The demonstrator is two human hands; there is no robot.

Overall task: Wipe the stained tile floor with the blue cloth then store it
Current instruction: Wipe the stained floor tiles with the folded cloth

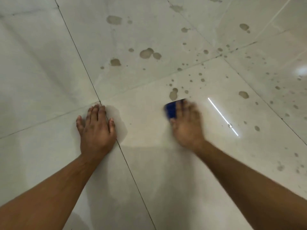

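- Two bare forearms reach in from the bottom edge, closest to the camera, one on each side, and spread forward over the tile floor (pixel 49 90).
- The left hand (pixel 96 128) lies flat on the floor with its palm down and its fingers straight and slightly spread. It covers a dark grout line (pixel 132 176) just short of the point where four tiles meet.
- The right hand (pixel 186 125) is blurred. It presses down on the blue cloth (pixel 171 110), with the fingers laid across the top of it; whether they curl round the cloth, I cannot tell.
- The blue cloth lies on the floor under the right hand's fingers, and only its left part shows beside them.
- The two hands are well apart, with bare tile between them.
- Brownish stains (pixel 147 53) dot the tiles beyond and to the right of the cloth. One blotch (pixel 173 93) sits just past the cloth's far edge.
- A thin bright reflection (pixel 222 116) streaks the glossy tile just right of the right hand.
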